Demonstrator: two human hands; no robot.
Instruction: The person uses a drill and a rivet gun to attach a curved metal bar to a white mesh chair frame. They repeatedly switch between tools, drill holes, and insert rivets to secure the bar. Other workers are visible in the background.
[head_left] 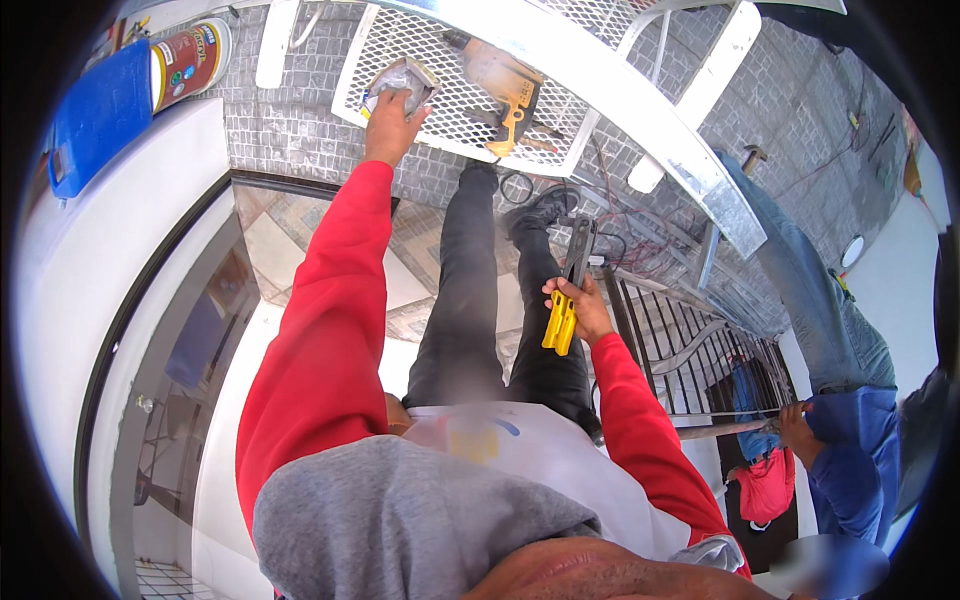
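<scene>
My left hand point(394, 122) reaches into a small open cardboard box point(424, 76) at the far middle. Its thumb stands apart from the fingers, which touch a clear plastic bag point(398, 78) inside; the fingertips and the bag's contents are hard to make out. The box lies on a white metal mesh panel point(385, 40). Right of it on the mesh lies a yellow power drill point(510, 85). My right hand point(585, 307) is closed around a hand riveter point(570, 290) with a grey metal body and yellow grips, held in front of my right leg, its grey end pointing away from me.
A curved white metal beam point(620, 85) crosses the far right. A person in blue point(850, 470) stands at the right. Cables point(650, 235) and a hammer point(754, 157) lie on the paving. At far left are a blue container point(100, 120) and a paint bucket point(190, 62).
</scene>
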